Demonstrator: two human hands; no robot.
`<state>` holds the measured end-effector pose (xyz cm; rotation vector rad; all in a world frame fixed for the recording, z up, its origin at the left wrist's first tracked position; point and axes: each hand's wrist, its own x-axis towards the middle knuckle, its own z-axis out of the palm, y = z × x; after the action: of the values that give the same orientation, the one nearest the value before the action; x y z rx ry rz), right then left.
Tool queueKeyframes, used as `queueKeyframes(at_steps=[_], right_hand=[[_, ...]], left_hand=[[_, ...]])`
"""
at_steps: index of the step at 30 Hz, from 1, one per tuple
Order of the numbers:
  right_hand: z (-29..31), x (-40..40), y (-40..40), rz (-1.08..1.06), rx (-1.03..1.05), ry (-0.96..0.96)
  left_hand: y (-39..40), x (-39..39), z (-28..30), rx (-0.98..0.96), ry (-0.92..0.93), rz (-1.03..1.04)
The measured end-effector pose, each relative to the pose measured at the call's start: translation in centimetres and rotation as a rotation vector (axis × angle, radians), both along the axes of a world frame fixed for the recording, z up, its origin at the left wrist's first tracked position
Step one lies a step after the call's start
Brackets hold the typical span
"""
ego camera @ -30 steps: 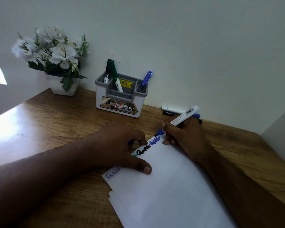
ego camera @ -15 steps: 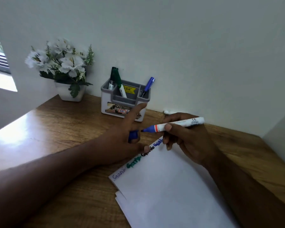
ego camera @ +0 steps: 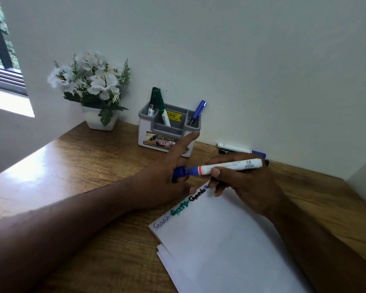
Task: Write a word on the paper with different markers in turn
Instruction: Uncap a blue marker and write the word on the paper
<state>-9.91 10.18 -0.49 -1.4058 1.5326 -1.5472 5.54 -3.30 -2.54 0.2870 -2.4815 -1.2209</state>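
White paper [ego camera: 226, 240] lies just under both hands, words in several colours along its top edge. Above it the right hand [ego camera: 247, 182] pinches the blue marker [ego camera: 226, 167], barrel level, tip pointing left. The left hand [ego camera: 167, 176] is closed on the cap [ego camera: 179, 171], which meets that tip; capping seems the step. Beyond the fingers stands the grey holder [ego camera: 169, 127] with more markers.
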Motion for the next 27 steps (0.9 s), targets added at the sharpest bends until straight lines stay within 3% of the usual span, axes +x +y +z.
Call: queueKeyframes(at_steps=[14, 19, 22, 24, 27], right_hand=[[0.7, 3.9, -3.1, -0.015, 0.033, 0.27], [2.0, 3.7, -4.6, 0.158, 0.224, 0.277], [3.5, 3.2, -5.3, 0.16, 0.142, 0.175], [5.2, 2.8, -5.7, 0.104, 0.013, 0.391], [7.8, 2.1, -7.0, -0.038, -0.007, 0.831]], left_hand=[[-1.3, 0.4, -0.7, 0.083, 0.194, 0.056], [-1.1, 0.3, -0.1, 0.127, 0.215, 0.041], [-2.2, 0.3, -0.1, 0.374, 0.268, 0.152], [-2.9, 0.2, -0.3, 0.555, 0.303, 0.252], [-3.0, -0.2, -0.7, 0.549, 0.235, 0.31]])
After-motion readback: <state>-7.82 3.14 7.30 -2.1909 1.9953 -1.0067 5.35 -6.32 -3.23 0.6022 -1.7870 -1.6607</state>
